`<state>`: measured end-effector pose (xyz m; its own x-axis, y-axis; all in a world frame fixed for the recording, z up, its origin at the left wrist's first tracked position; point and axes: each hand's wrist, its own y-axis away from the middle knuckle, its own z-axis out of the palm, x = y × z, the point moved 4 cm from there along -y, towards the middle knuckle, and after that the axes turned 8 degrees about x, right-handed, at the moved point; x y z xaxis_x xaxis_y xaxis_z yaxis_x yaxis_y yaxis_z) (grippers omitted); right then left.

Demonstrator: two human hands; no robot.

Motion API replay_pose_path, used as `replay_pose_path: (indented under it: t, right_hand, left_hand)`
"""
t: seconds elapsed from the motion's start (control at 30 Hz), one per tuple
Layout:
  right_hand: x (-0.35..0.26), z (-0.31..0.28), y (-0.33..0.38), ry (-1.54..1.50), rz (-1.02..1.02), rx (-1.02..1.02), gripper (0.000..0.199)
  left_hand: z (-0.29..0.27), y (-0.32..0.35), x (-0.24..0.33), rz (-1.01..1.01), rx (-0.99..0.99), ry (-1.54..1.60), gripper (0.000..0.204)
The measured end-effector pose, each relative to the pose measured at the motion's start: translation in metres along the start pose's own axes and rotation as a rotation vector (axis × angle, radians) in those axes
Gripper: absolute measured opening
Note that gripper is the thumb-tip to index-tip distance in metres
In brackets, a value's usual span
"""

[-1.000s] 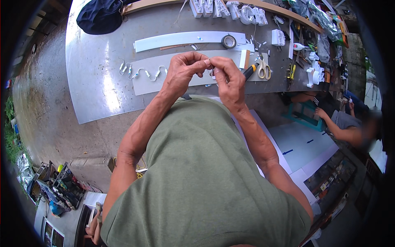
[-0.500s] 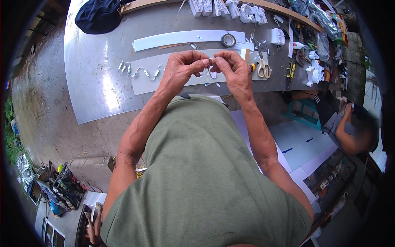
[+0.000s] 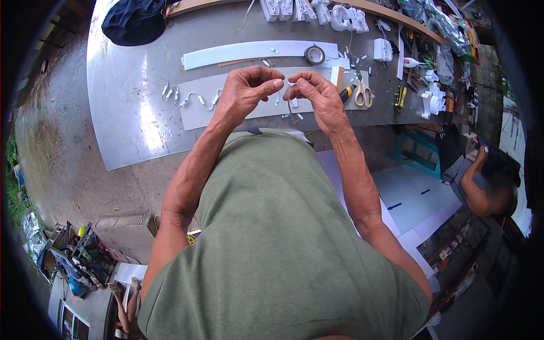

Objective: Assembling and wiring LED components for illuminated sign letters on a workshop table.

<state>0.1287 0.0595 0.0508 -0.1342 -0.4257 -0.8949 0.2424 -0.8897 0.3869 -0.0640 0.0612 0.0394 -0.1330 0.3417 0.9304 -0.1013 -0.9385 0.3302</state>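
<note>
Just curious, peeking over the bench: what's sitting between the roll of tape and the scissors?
In the head view, small white scraps lie on the grey table between the roll of tape and the scissors, beside a yellow-handled tool.

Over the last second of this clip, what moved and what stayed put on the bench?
Little changed. One second ago the right hand lay closer to the left hand, fingers overlapping; now the fingertips meet at a small white wired piece, with a thin wire hanging below. Unmoved: the yellow-handled scissors, the grey tape roll, the chain of small wired modules on the grey metal table.
</note>
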Motion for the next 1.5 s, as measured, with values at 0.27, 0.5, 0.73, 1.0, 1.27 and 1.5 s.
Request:
replay_pose_path:
  t: [0.27,0.5,0.73,1.0,1.27,1.5]
  right_hand:
    - [0.003,0.012,0.014,0.065,-0.121,0.011,0.038]
    - [-0.017,0.030,0.023,0.686,-0.701,0.154,0.049]
    - [-0.014,0.036,0.024,0.816,-0.767,0.182,0.045]
    - [-0.016,0.031,0.030,0.800,-0.728,0.291,0.025]
    - [-0.029,0.034,0.027,0.796,-0.786,0.284,0.010]
    - [-0.042,0.026,0.020,0.782,-0.664,0.264,0.006]
  left_hand:
    - [-0.004,-0.003,-0.014,-0.240,-0.026,0.322,0.024]
    - [-0.001,-0.006,-0.017,-0.284,0.012,0.438,0.024]
    - [0.004,-0.002,-0.012,-0.280,0.028,0.380,0.017]
    - [0.004,-0.002,-0.014,-0.237,0.047,0.369,0.019]
    - [0.007,-0.002,-0.012,-0.203,-0.014,0.339,0.022]
    - [0.014,0.003,0.013,0.189,-0.071,0.040,0.034]
